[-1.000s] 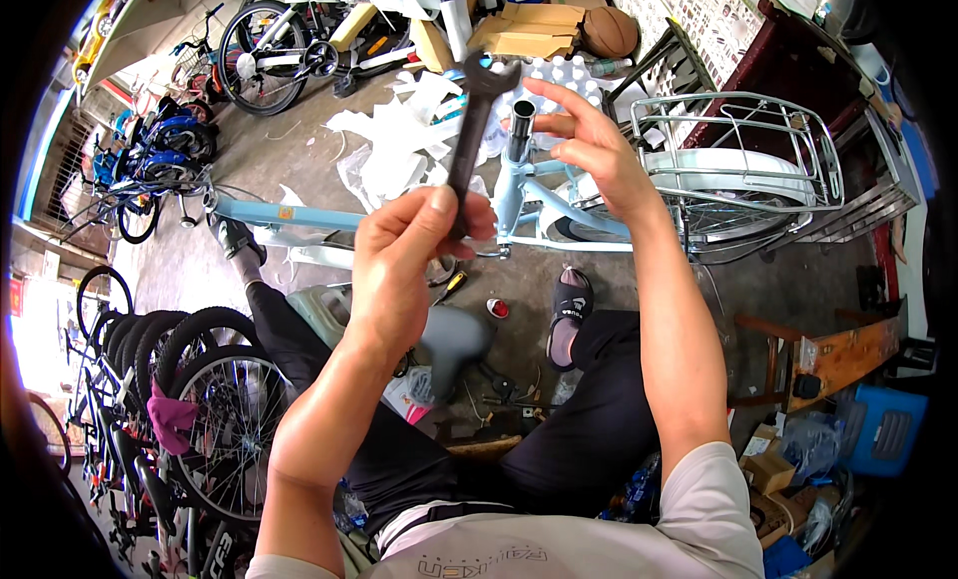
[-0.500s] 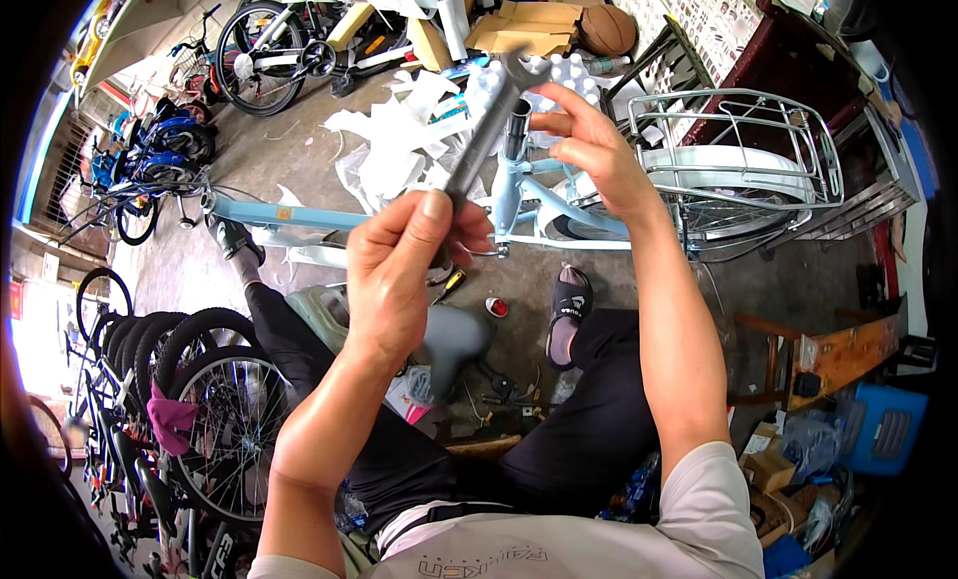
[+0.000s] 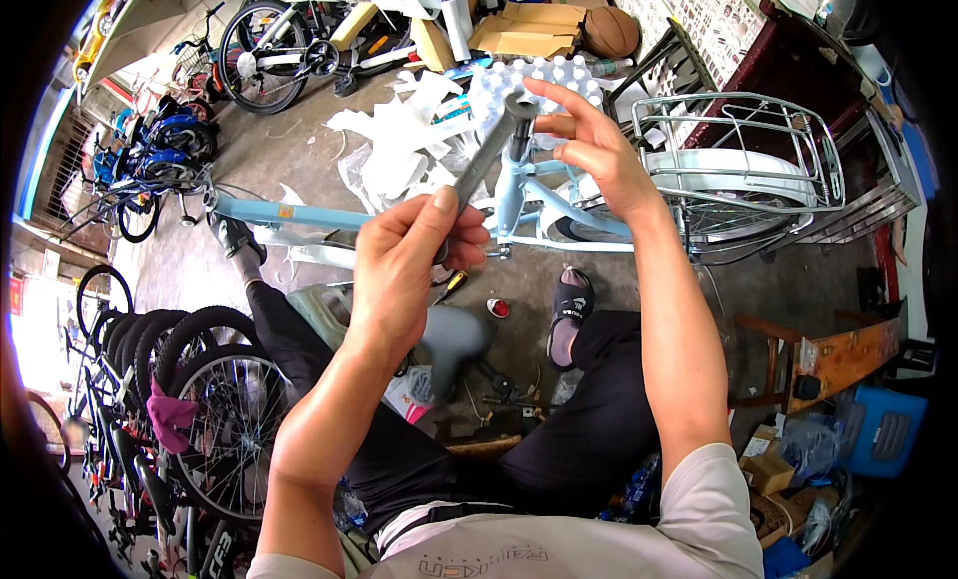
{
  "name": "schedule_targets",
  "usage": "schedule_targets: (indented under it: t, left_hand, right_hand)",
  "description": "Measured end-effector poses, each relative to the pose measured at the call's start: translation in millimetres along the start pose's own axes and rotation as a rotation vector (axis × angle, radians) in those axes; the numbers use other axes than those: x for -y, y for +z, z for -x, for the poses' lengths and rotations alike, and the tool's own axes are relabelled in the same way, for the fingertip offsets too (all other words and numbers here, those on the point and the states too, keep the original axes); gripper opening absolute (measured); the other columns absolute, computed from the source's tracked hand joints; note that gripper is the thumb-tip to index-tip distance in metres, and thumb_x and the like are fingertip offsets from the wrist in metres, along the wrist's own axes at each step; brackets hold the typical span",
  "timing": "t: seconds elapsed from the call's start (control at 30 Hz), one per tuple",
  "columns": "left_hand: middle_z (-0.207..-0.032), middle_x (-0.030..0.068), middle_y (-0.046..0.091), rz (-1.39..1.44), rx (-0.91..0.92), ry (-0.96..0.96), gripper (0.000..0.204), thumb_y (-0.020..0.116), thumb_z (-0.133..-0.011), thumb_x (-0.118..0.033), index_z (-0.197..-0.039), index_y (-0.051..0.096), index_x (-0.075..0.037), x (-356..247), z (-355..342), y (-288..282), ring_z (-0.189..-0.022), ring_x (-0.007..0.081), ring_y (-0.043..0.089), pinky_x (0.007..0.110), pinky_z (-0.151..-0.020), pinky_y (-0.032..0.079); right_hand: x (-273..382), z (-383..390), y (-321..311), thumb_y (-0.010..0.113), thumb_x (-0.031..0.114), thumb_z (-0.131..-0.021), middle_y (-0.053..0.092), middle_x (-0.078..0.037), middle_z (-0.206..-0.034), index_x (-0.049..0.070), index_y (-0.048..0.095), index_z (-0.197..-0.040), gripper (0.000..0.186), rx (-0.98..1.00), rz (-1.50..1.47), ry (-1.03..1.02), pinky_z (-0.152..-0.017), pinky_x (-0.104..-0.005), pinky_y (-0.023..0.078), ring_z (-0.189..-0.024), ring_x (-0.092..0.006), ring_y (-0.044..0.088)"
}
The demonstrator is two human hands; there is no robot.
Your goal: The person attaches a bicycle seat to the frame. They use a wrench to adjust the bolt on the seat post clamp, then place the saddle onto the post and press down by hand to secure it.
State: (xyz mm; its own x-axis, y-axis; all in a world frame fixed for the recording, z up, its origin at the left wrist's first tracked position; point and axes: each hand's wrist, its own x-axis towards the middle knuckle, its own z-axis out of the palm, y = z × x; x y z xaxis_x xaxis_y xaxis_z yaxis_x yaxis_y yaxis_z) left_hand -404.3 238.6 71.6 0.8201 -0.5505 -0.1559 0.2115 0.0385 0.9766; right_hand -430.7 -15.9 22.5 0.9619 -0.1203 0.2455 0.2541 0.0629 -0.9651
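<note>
My left hand (image 3: 407, 245) is closed round the shank of a grey metal wrench (image 3: 484, 165), which slants up and to the right. The wrench's head lies in front of or on the top of a dark upright tube (image 3: 521, 142); I cannot tell whether they touch. That tube rises from a light blue bicycle frame (image 3: 511, 195). My right hand (image 3: 599, 150) is beside the wrench head with fingers apart, index finger stretched toward it, holding nothing visible. The frame's rear wheel has a white mudguard (image 3: 738, 170) and a silver carrier (image 3: 738, 105) above it.
A grey saddle (image 3: 454, 345) and a yellow-handled screwdriver (image 3: 451, 285) lie between my legs, near a small red-and-white round item (image 3: 497, 308). White wrapping (image 3: 394, 145) and bottles (image 3: 564, 75) are beyond the frame. Bicycle wheels (image 3: 225, 429) stand at left, a wooden stool (image 3: 848, 360) at right.
The wrench head has dropped slightly and turned, now over the top of the dark tube and no longer blurred. My right hand has hardly moved.
</note>
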Motion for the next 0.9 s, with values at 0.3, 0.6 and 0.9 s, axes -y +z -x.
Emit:
schedule_targets:
  t: [0.3,0.6,0.9]
  left_hand:
    - [-0.09,0.0088,0.071,-0.026,0.012,-0.076,0.036,0.059,-0.103,-0.031,-0.098,0.069,0.003,6.7,-5.0,-5.0,-0.08,0.0151,0.067,0.029,-0.078,0.055]
    - [-0.09,0.0105,0.071,0.02,0.026,-0.033,0.038,0.06,-0.103,-0.033,-0.099,0.069,0.004,0.0,1.9,0.7,-0.078,0.0158,0.067,0.03,-0.078,0.054]
    - [-0.089,0.0095,0.071,0.044,0.004,-0.059,0.037,0.061,-0.102,-0.032,-0.097,0.07,0.003,10.6,-0.1,-1.7,-0.077,0.0158,0.066,0.03,-0.077,0.055]
  right_hand:
    - [1.7,1.9,0.9,0.049,0.002,-0.079,0.054,-0.003,-0.141,0.008,0.047,-0.149,0.071,0.003,-0.002,-0.008,-0.097,-0.0304,0.045,-0.12,-0.0159,0.055]
    - [5.7,3.2,1.8,0.048,-0.001,-0.077,0.052,-0.002,-0.146,0.007,0.048,-0.148,0.072,-0.015,0.04,0.029,-0.097,-0.0297,0.045,-0.121,-0.0158,0.054]
    - [3.2,1.7,2.7,0.049,0.001,-0.077,0.055,-0.005,-0.139,0.008,0.048,-0.149,0.072,-0.013,-0.016,0.006,-0.095,-0.03,0.046,-0.121,-0.0151,0.054]
